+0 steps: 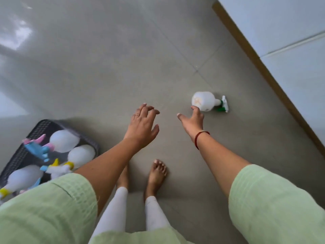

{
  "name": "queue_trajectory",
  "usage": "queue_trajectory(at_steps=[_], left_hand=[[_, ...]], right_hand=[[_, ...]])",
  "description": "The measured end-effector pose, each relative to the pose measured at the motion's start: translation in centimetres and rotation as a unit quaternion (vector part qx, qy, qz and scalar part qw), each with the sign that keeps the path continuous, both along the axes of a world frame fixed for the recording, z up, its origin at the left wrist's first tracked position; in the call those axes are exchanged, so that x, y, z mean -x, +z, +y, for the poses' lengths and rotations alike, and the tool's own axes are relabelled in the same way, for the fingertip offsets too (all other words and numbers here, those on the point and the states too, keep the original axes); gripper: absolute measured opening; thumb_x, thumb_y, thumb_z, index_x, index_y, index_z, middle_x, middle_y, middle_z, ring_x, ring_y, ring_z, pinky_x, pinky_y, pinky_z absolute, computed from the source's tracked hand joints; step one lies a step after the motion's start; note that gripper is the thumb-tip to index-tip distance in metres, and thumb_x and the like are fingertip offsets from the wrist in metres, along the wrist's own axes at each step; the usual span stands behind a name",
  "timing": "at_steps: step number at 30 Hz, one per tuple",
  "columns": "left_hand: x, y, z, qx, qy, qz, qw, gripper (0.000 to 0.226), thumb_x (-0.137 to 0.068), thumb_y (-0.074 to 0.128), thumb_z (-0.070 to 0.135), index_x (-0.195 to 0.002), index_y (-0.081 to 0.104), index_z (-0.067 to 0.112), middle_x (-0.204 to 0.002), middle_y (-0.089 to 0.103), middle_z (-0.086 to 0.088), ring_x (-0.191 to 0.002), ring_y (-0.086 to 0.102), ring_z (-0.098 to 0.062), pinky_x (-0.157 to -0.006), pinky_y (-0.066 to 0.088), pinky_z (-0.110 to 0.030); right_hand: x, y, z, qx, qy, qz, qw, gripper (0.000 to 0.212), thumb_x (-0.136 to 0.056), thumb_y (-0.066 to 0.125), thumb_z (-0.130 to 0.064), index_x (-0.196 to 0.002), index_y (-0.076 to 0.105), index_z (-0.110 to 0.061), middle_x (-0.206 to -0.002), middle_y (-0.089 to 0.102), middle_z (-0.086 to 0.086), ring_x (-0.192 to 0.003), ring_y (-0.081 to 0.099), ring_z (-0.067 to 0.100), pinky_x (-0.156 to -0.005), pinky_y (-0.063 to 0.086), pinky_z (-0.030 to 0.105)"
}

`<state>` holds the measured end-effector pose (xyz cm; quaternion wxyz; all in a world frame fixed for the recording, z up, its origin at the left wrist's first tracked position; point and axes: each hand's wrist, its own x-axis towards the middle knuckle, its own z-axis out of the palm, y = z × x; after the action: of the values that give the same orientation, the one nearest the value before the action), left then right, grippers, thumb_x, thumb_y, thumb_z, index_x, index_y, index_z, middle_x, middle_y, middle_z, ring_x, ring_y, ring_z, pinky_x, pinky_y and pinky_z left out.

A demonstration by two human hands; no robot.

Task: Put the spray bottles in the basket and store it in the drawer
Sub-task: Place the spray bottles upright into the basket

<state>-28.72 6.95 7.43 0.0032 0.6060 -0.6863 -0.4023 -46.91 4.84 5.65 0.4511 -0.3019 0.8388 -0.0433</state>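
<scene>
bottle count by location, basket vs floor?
In the basket: 3 spray bottles
On the floor: 1 spray bottle, green trigger, by the right hand
Total: 4

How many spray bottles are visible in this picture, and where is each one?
4. One lies on the floor at the right hand: green-trigger bottle. Three lie in the basket: pink one, yellow one, another yellow one. The sleeve may hide more.

A home, by the look: glossy grey floor tiles (123,59), white cabinet fronts (290,41), bare feet (156,175).
</scene>
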Motion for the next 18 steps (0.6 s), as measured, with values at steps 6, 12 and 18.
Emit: queue_trajectory(at_steps=[6,12,18], left_hand=[[5.0,-4.2,-1.3,-0.003,-0.090,0.019,0.996,0.034,-0.088,0.054,0.021,-0.121,0.056,0.016,-0.130,0.051,-0.007,-0.138,0.030,-0.029,-0.110,0.032,-0.042],[5.1,-9.3,-0.9,0.004,-0.095,0.014,0.995,0.028,-0.086,0.057,0.021,-0.114,0.061,0.017,-0.124,0.054,-0.006,-0.127,0.039,-0.027,-0.103,0.035,-0.038],[2.7,-12.4,1.3,-0.026,-0.067,0.000,0.997,0.025,-0.086,0.057,0.018,-0.111,0.062,0.016,-0.121,0.055,-0.006,-0.121,0.042,-0.028,-0.097,0.038,-0.037]], right_hand=[[9.9,-3.8,-1.2,-0.013,0.003,0.086,0.996,0.073,-0.071,0.070,-0.053,-0.130,0.041,-0.021,-0.133,0.038,0.011,-0.119,0.049,0.036,-0.103,0.039,0.049],[12.7,-9.3,-4.7,-0.031,0.100,0.113,0.988,0.105,-0.061,0.075,-0.061,-0.144,0.023,-0.024,-0.151,0.024,0.004,-0.136,0.035,0.028,-0.105,0.034,0.045],[11.0,-12.8,-6.1,0.027,0.047,0.127,0.990,0.100,-0.063,0.077,-0.053,-0.142,0.024,-0.021,-0.144,0.033,0.006,-0.126,0.046,0.032,-0.098,0.041,0.044]])
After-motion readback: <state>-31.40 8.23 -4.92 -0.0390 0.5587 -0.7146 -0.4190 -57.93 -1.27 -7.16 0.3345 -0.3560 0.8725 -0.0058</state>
